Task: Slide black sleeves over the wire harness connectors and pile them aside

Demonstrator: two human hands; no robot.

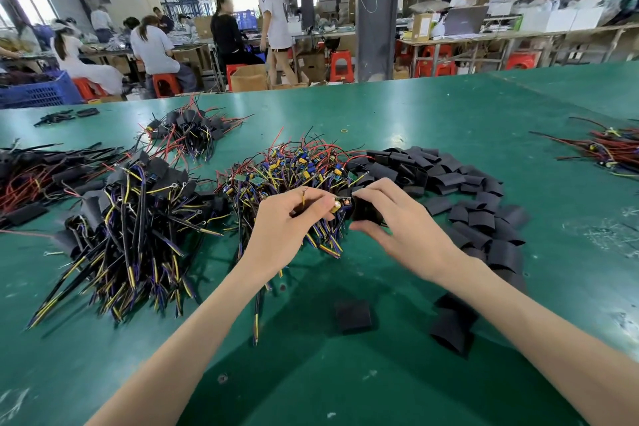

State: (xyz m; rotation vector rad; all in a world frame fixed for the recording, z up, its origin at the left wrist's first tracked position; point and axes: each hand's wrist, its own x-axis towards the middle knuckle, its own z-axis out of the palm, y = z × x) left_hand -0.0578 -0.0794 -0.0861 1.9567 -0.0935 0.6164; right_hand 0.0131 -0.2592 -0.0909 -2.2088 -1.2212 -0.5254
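Observation:
My left hand (287, 228) pinches a wire harness (340, 205) by its small circuit-board connector, with the wires hanging down below the hand. My right hand (397, 221) holds a black sleeve (366, 209) whose open end meets the connector's tip. Behind the hands lies a heap of bare harnesses (297, 166) with red, blue and yellow wires. A pile of loose black sleeves (449, 183) curves along the right. Sleeved harnesses (131, 218) are piled at the left.
The green table (345, 373) carries further harness piles at the far left (41, 173), back (190, 130) and far right (608, 149). Two loose sleeves (352, 315) lie near my forearms. Several people work at benches beyond the table's far edge.

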